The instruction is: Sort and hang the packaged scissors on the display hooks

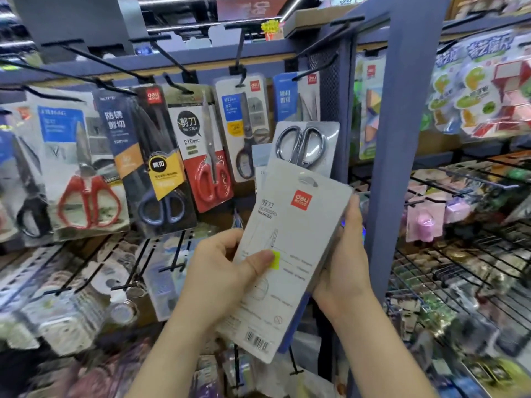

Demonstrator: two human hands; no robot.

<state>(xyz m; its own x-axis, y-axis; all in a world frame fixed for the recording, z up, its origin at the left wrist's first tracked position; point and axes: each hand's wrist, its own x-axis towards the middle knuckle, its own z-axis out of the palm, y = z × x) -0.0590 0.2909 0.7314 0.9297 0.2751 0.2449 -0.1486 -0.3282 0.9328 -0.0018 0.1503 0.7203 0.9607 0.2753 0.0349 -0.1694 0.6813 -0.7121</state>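
Scissors pack [287,248] is gripped by fingers [352,216] of left hand [221,271] and right hand [344,262] before blue hook rack [399,139].

The pack [290,254] at centre frame shows a smooth, matt, pale-grey card back. Just above it, the steel scissors [300,145] have polished metal handles under a clear, shiny plastic blister. Left of them, the red-handled scissors [211,156] have glossy plastic grips and a bright metal blade. The hooks [172,61] across the top look like black metal rod. At right, the upright post [393,139] is matt blue paint, and the wire shelves [448,259] are thin dark metal.
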